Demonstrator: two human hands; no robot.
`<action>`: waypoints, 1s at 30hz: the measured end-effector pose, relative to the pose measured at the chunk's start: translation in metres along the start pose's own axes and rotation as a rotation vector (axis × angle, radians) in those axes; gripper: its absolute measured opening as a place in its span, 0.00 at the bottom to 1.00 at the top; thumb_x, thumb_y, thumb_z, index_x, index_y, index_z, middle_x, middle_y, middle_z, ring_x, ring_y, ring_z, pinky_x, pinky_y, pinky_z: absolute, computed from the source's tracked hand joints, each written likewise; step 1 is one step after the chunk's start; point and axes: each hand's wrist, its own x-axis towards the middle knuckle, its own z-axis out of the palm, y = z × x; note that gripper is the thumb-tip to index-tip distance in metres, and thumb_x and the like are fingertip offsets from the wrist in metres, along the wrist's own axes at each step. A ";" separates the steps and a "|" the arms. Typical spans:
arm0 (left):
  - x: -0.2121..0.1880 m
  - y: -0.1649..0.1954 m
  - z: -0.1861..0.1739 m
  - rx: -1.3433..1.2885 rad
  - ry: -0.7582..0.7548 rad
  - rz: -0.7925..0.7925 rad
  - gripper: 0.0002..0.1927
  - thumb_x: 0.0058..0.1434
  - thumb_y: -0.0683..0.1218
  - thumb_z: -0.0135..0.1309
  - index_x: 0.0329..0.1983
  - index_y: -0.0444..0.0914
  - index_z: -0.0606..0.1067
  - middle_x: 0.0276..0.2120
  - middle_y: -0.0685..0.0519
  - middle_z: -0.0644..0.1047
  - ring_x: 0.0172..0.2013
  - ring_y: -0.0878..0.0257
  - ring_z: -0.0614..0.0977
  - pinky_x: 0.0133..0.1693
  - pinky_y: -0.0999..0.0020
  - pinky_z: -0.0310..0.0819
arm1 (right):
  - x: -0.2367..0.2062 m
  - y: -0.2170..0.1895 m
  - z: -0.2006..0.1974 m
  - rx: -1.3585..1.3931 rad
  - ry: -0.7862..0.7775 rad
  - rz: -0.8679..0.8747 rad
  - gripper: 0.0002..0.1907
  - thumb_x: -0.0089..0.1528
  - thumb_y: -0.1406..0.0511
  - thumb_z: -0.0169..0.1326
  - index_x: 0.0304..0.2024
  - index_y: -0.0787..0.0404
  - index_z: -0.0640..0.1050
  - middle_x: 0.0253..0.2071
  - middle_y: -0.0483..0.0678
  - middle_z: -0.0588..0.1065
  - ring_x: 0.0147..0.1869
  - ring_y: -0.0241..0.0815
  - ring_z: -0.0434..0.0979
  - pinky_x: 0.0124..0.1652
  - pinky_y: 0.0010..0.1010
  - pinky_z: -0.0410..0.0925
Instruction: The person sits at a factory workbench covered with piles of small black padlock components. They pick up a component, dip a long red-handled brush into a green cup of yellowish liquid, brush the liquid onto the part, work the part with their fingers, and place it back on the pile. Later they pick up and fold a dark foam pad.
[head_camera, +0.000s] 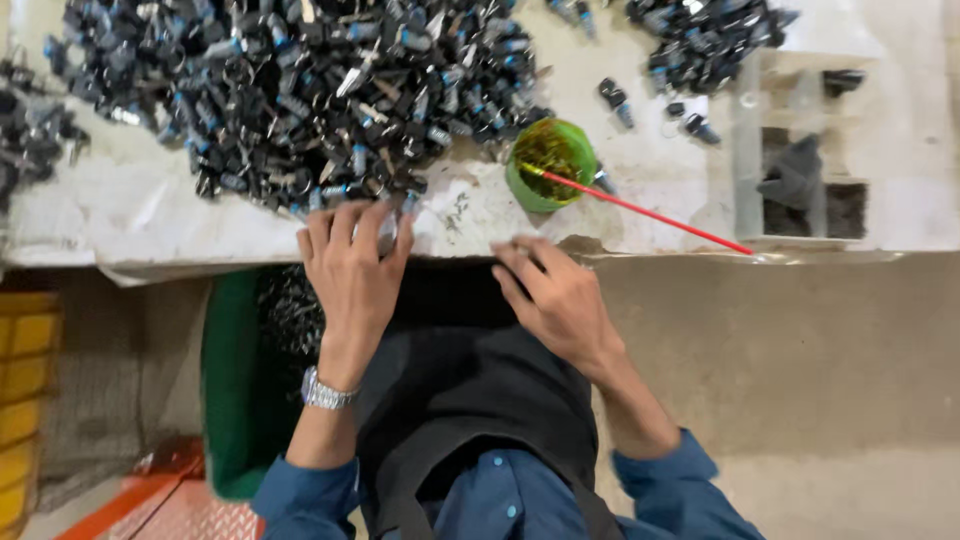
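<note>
We've got a small round green plastic cup (551, 163) with a thin red stick (650, 212) poking out, a green plastic bin (232, 380) below the table edge, and yellow crates (25, 400) far left.

Left hand (350, 265) reaches into the heap of small black parts (300, 90) at the worktop (130, 215) edge, right hand (560, 300) resting near a green cup (550, 165) holding a red stick (650, 212).

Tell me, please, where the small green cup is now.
In the head view the green cup stands on the white table, right of centre, at the right edge of the big pile of dark parts, with a red stick resting in it.
</note>
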 end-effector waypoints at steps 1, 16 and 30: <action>0.000 0.001 0.001 0.031 -0.011 -0.009 0.12 0.64 0.51 0.66 0.45 0.40 0.82 0.43 0.54 0.78 0.47 0.52 0.75 0.49 0.54 0.66 | 0.004 0.002 0.014 -0.007 0.033 0.017 0.16 0.66 0.64 0.59 0.56 0.58 0.78 0.47 0.51 0.76 0.45 0.50 0.80 0.40 0.37 0.75; 0.006 0.003 0.017 -0.724 0.167 -0.475 0.09 0.70 0.43 0.62 0.47 0.33 0.76 0.45 0.47 0.77 0.40 0.60 0.78 0.43 0.69 0.72 | 0.034 0.013 0.016 -0.140 -0.199 0.023 0.22 0.67 0.59 0.59 0.61 0.58 0.74 0.47 0.54 0.73 0.37 0.53 0.79 0.31 0.39 0.72; -0.018 0.026 0.004 -1.377 -0.215 -0.806 0.16 0.79 0.42 0.49 0.63 0.26 0.75 0.42 0.49 0.79 0.41 0.65 0.80 0.48 0.71 0.77 | 0.006 0.018 0.047 -0.155 -0.093 0.078 0.28 0.59 0.70 0.65 0.63 0.56 0.77 0.54 0.49 0.73 0.45 0.44 0.77 0.40 0.34 0.73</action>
